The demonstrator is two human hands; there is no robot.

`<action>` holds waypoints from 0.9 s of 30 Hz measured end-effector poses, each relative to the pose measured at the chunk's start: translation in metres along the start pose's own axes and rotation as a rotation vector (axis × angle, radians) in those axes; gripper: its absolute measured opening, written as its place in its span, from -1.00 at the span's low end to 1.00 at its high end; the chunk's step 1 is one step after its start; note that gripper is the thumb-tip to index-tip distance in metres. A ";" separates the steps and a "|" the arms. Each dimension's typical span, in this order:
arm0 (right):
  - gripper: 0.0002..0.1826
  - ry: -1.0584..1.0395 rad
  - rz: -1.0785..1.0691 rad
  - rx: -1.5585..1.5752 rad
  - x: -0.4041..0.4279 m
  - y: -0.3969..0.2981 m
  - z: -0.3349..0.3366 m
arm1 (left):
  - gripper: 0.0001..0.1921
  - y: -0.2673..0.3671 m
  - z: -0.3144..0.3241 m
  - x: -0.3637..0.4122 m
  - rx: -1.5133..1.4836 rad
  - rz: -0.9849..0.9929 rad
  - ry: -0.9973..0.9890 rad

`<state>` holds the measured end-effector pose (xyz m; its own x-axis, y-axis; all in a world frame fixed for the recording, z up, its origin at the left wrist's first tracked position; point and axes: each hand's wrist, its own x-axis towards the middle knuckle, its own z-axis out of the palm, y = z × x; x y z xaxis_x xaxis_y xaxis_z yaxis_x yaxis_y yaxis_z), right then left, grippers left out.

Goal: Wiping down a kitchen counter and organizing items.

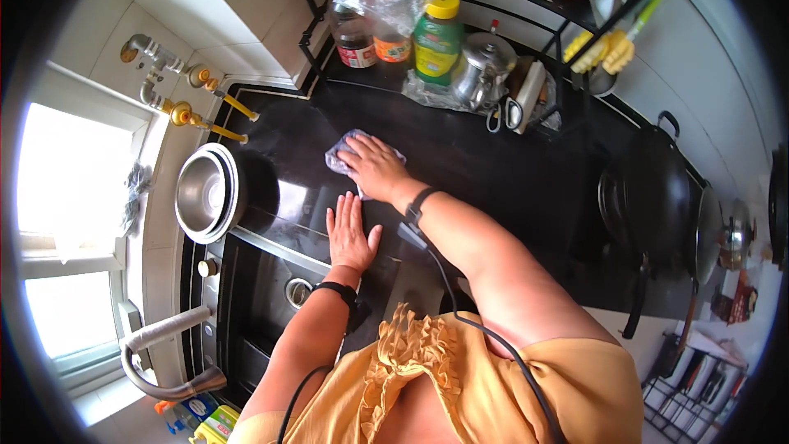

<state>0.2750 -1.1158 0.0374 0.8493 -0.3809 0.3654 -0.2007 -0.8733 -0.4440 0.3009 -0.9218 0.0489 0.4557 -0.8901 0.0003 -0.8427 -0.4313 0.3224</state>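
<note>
Under my right hand (373,165) is a crumpled, light purple patterned cloth (338,159), pressed flat against the glossy black countertop (493,154). The palm and fingers cover much of the cloth. My left hand (351,235) lies palm down near the counter's front edge by the sink, fingers extended and thumb spread, holding nothing. Its fingertips come close to the lower end of the cloth; whether they touch cannot be told. To the left, nested stainless steel bowls (206,194) stand by the window-side wall.
A black sink (265,277) with a curved faucet (169,376) lies at lower left. Yellow gas pipes (234,108) rise at the back left corner. Along the back, a black rack (524,3) holds bottles, a metal pot (484,68) and scissors (504,116). Black pans (653,191) stand at right.
</note>
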 end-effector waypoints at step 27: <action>-0.48 0.064 0.468 -0.246 -0.348 -0.029 -0.155 | -0.22 0.005 0.013 0.008 0.342 -0.007 -0.073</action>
<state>-0.0902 -1.0054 0.0497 0.6119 -0.7578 0.2264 -0.6659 -0.6481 -0.3695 0.2964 -0.9336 0.0379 0.4503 -0.8900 -0.0720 -0.8926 -0.4506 -0.0137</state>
